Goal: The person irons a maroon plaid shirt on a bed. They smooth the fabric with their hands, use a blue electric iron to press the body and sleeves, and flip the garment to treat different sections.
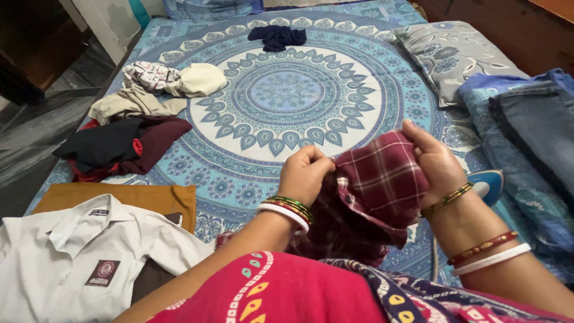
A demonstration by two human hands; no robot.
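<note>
A maroon checked shirt [382, 179] is held up in front of me over the bed. My left hand [305, 173] pinches its edge near the collar, fingers closed on the cloth. My right hand [435, 161] grips the upper right part of the same shirt. The rest of the garment hangs bunched down toward my lap. Both wrists wear bangles.
The bed has a blue patterned sheet [287, 90]. A white shirt with a badge [78, 257] lies on mustard cloth [119, 197] at left. Dark and beige clothes [125, 137] are piled further left, a navy garment [277, 37] at the far end. Jeans [532, 125], a pillow [454, 57] and an iron [487, 184] lie right.
</note>
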